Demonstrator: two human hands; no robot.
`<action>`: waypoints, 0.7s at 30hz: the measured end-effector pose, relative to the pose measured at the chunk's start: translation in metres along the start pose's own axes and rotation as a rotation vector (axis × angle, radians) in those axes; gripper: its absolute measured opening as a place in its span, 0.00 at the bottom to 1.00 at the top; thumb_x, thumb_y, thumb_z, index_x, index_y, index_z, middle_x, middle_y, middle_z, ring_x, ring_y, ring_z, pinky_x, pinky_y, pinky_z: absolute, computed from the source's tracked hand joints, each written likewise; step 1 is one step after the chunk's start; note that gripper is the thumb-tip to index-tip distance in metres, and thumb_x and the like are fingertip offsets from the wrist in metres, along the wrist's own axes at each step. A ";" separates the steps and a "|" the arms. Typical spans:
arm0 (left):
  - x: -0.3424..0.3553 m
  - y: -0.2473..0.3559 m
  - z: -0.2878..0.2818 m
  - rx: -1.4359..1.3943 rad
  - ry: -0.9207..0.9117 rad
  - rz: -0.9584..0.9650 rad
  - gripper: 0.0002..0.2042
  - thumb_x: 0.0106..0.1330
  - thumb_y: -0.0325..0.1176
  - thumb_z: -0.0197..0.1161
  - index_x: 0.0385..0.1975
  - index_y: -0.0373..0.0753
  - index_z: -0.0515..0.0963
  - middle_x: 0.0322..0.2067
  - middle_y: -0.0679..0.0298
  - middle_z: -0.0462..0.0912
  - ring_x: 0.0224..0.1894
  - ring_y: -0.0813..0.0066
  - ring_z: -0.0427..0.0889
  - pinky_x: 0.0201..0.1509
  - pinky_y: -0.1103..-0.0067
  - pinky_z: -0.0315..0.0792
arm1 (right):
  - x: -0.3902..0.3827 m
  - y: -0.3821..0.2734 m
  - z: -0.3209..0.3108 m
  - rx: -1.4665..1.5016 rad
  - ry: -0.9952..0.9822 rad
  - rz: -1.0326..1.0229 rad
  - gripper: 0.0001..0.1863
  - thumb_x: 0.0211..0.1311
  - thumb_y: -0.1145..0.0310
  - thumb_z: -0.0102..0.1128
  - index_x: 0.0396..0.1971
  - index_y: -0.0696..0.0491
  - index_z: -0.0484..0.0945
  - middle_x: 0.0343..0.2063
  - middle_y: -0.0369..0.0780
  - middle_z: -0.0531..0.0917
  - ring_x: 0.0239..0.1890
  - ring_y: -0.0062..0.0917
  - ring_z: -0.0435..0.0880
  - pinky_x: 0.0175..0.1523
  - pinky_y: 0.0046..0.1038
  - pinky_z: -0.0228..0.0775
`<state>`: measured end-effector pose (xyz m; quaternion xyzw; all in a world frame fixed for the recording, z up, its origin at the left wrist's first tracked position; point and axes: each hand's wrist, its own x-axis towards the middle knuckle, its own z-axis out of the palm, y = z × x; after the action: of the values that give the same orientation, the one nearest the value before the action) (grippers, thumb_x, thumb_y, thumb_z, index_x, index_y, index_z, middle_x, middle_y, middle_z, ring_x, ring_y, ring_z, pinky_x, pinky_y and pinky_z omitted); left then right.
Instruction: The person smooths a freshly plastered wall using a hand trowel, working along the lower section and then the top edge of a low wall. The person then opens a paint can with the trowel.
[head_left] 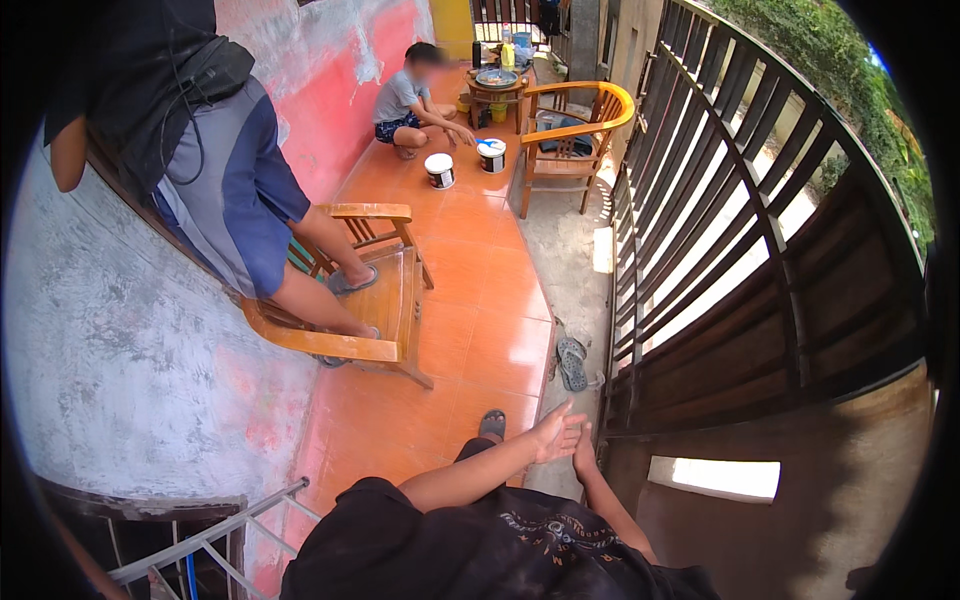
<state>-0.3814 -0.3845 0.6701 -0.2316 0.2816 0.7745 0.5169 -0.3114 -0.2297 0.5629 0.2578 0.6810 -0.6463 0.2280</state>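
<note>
Bare of any object, my left hand (557,436) is held out in front of my black shirt, palm turned up and fingers spread. Close beside it on the right, my right hand (585,455) is seen edge-on with its fingers stretched out and nothing visible in it. The left fingertips come near the right hand; whether they touch I cannot tell. Beyond my hands, a pair of grey clogs (571,362) lies by the edge of the orange tiled floor (490,290).
A person stands on a wooden armchair (395,300) against the patchy wall at left. Farther off, another person squats by two paint buckets (439,171). A second wooden armchair (565,165) and a cluttered small table (497,92) stand behind. A metal gate (770,220) runs along the right; a metal ladder (225,527) leans lower left.
</note>
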 end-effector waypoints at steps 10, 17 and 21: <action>-0.090 0.311 -0.129 0.190 0.392 0.517 0.25 0.78 0.52 0.50 0.62 0.37 0.72 0.55 0.56 0.81 0.56 0.65 0.82 0.61 0.69 0.74 | 0.076 -0.002 -0.102 -0.079 0.195 0.592 0.16 0.73 0.54 0.53 0.42 0.51 0.82 0.29 0.38 0.79 0.30 0.29 0.78 0.37 0.42 0.76; -0.048 0.368 -0.181 -0.047 0.490 0.447 0.20 0.77 0.49 0.54 0.54 0.39 0.75 0.50 0.59 0.84 0.54 0.66 0.83 0.56 0.71 0.75 | 0.130 -0.075 -0.085 -0.165 0.035 0.714 0.15 0.75 0.57 0.50 0.45 0.51 0.80 0.32 0.39 0.80 0.32 0.31 0.79 0.41 0.43 0.77; 0.004 0.411 -0.190 -0.087 0.517 0.345 0.19 0.77 0.48 0.53 0.54 0.39 0.76 0.49 0.61 0.84 0.53 0.66 0.83 0.54 0.71 0.76 | 0.233 -0.129 -0.101 -0.252 -0.063 0.699 0.15 0.76 0.58 0.48 0.47 0.51 0.79 0.34 0.39 0.80 0.34 0.33 0.80 0.44 0.44 0.77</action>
<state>-0.7525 -0.6369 0.6090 -0.3916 0.4056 0.7774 0.2789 -0.5701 -0.1200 0.5179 0.4247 0.6187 -0.4480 0.4859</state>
